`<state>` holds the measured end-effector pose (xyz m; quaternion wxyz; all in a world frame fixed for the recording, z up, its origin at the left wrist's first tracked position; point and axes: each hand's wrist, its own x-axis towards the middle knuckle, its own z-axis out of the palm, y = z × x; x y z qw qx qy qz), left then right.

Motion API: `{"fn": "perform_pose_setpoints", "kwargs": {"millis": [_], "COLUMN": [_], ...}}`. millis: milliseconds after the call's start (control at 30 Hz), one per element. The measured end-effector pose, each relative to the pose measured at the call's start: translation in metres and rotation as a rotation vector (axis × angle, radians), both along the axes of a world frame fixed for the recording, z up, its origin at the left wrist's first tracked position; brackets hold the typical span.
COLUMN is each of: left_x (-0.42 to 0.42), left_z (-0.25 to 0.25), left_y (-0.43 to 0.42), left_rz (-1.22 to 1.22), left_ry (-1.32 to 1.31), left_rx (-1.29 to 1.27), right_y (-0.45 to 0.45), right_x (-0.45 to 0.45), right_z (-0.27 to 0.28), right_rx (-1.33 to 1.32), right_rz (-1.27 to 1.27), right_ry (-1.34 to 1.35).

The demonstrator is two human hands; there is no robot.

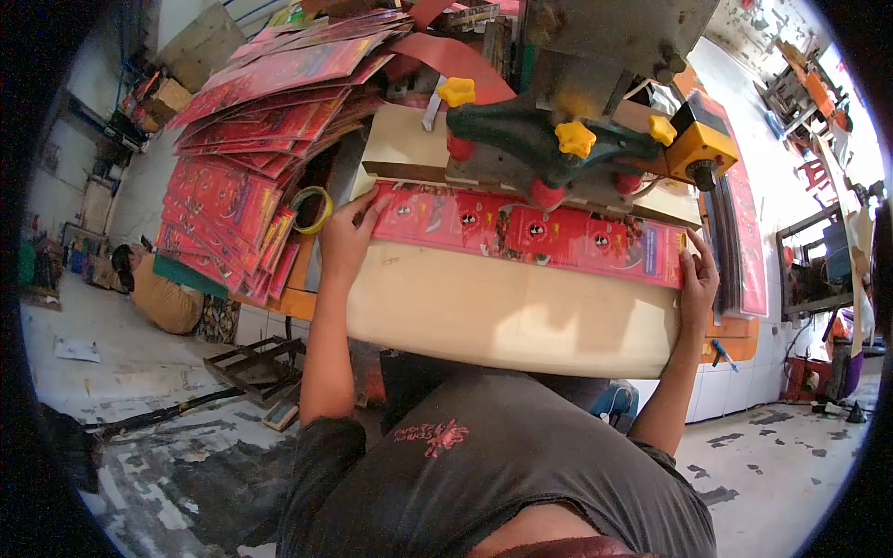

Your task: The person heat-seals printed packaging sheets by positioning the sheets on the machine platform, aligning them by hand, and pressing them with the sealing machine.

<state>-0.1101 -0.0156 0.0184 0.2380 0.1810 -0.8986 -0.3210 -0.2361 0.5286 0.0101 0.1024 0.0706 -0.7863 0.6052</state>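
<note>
A long red printed plastic sheet (572, 234) lies across the cream work surface (502, 302) of a machine, its far edge up against the machine's bar. At the sheet's left end, my left hand (350, 232) grips the edge between thumb and fingers. My right hand (698, 274) pinches the opposite end near the corner. Just over the sheet sits the machine's dark green head (530, 135), with yellow star knobs (575, 139) on top and red round feet (547, 193) below.
Piled red printed sheets (270, 102) fill the left side, with a yellow tape roll (313, 209) beside them. More long sheets (744, 242) are stacked at the right. A yellow switch box (699, 147) juts out beside the head. A blue pen (725, 354) lies at the right edge.
</note>
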Motion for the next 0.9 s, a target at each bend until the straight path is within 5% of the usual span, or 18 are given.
{"fn": "perform_pose_setpoints", "kwargs": {"millis": [900], "left_x": [0.005], "left_z": [-0.003], "left_y": [-0.004], "left_rz": [-0.071], "left_ry": [-0.026], "left_rx": [0.036], "right_y": [0.018], "right_x": [0.005], "right_z": [0.002], "right_rx": [-0.263], "right_rz": [0.073], "right_ry": [-0.122]}}
